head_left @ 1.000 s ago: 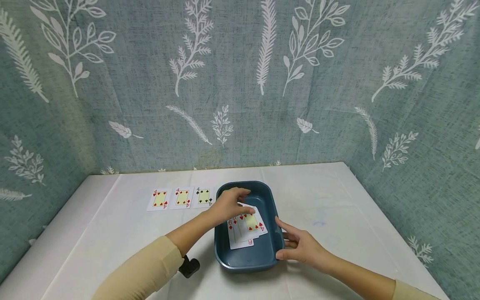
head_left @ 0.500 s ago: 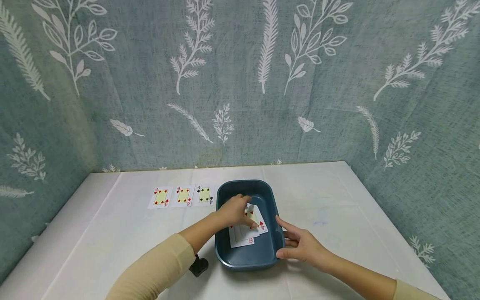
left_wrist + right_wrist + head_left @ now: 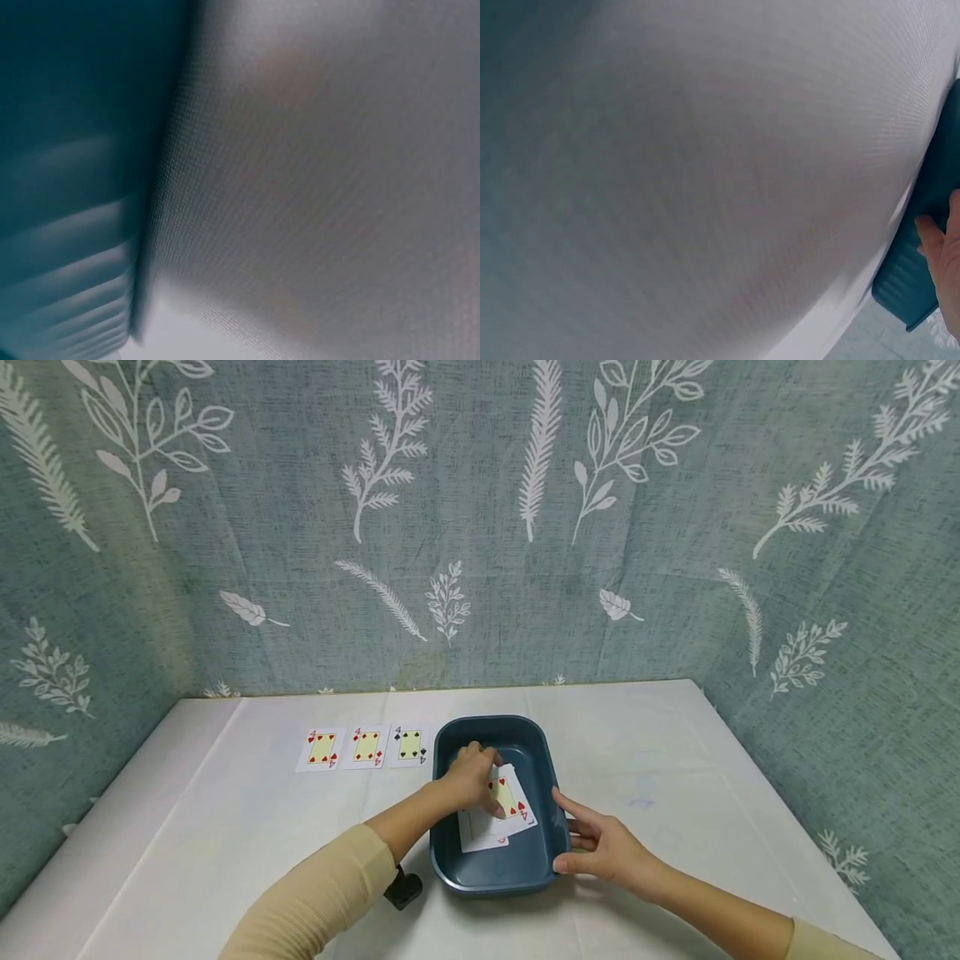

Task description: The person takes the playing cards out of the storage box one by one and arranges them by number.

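A dark blue plastic tray [image 3: 498, 881] stands on the white-covered table with several overlapping playing cards [image 3: 471, 835] in it. A four of hearts [image 3: 522, 821] lies uppermost, tilted. My left hand [image 3: 468, 781] is inside the tray and pinches this card at its left part, with curved fingers and thumb; the fingertips' exact contact is partly hidden. My right hand [image 3: 603, 852] holds the tray's right side, thumb and index finger at the rim and the other fingers against the outer wall. The right wrist view shows these fingers [image 3: 932, 240] on the blue wall.
Left of the tray lie a four of hearts [image 3: 321, 750], a four of diamonds [image 3: 366, 747] and a four of spades [image 3: 409, 747] in a row, face up. A black device [image 3: 403, 890] shows beneath the left forearm. Patterned green-grey cloth [image 3: 480, 635] closes off the back and sides.
My left hand has reached lower into the tray and drawn its thumb and fingers closer together on the top card. The right hand stays at the tray's side.
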